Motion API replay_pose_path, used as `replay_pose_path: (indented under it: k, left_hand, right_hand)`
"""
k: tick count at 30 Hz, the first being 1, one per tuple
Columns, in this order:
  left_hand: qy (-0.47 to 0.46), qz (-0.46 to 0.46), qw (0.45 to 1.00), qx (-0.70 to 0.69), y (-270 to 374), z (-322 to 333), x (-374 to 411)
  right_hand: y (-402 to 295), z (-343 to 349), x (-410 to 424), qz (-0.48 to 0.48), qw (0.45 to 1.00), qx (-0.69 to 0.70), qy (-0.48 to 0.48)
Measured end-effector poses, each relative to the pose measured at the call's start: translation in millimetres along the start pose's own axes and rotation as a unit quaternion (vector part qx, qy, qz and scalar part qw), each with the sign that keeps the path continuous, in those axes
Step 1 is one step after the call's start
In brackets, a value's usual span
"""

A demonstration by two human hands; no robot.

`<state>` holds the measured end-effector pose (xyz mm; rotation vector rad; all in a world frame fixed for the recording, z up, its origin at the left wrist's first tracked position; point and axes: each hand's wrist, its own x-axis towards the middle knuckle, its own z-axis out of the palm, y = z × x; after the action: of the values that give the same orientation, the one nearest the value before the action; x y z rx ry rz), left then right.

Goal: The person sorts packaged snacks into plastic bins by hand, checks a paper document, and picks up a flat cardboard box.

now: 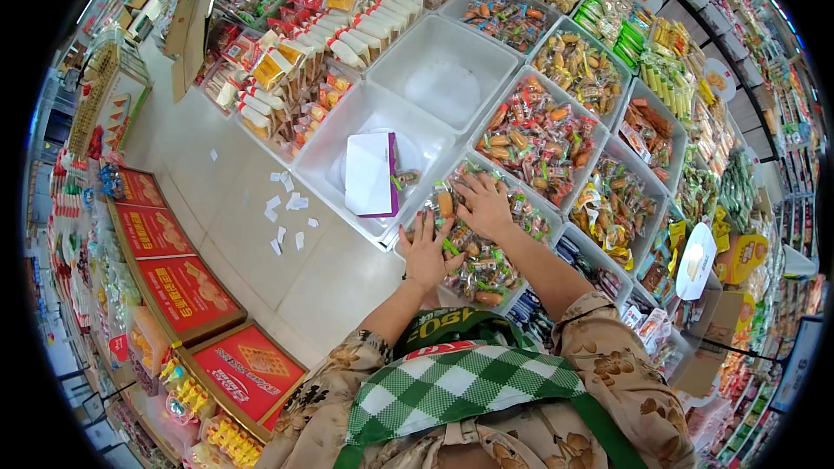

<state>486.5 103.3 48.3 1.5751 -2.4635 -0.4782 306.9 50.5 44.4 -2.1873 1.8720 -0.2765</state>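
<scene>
Both hands rest on a clear plastic bin of small wrapped sausage-like snacks (pixel 485 267). My left hand (pixel 427 254) lies at the bin's left edge, palm down, fingers spread on the packs. My right hand (pixel 485 205) is flat on the packs further in, its fingers also apart. Neither hand shows a pack gripped. Beyond my left hand stands a translucent bin (pixel 319 176) with a white and purple card or box (pixel 370 172) in it and a small wrapped snack (pixel 407 177) beside that.
A translucent bin (pixel 391 55) with nothing in it stands further back. Bins of red-wrapped snacks (pixel 541 137) and yellow-brown packs (pixel 580 71) adjoin on the right. Bagged bread-like goods (pixel 352 39) fill the back left. Paper scraps (pixel 296 200) lie on the floor, near red cartons (pixel 189 293).
</scene>
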Motion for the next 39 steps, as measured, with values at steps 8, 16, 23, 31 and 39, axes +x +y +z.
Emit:
replay_pose_path:
  k: [8, 16, 23, 31, 39]
  left_hand:
    - [-0.062, 0.07, 0.994, -0.054, -34, 27, 20]
    - [-0.082, 0.151, 0.983, -0.069, -44, -17, 26]
    - [-0.33, 0.169, 0.926, -0.071, -73, -64, 79]
    - [-0.071, -0.041, 0.99, -0.116, -131, 18, 157]
    - [-0.103, -0.042, 0.992, 0.065, -143, 92, 142]
  right_hand:
    - [0, -1, 18, 0.0, 0.998, -0.053, -0.026]
    - [-6, 2, 16, -0.026, 0.998, 0.021, 0.053]
    - [-36, -7, 14, 0.026, 0.994, 0.066, 0.088]
    - [-65, 7, 6, 0.011, 0.999, 0.004, 0.047]
    - [-74, 12, 4, 0.042, 0.998, -0.035, 0.031]
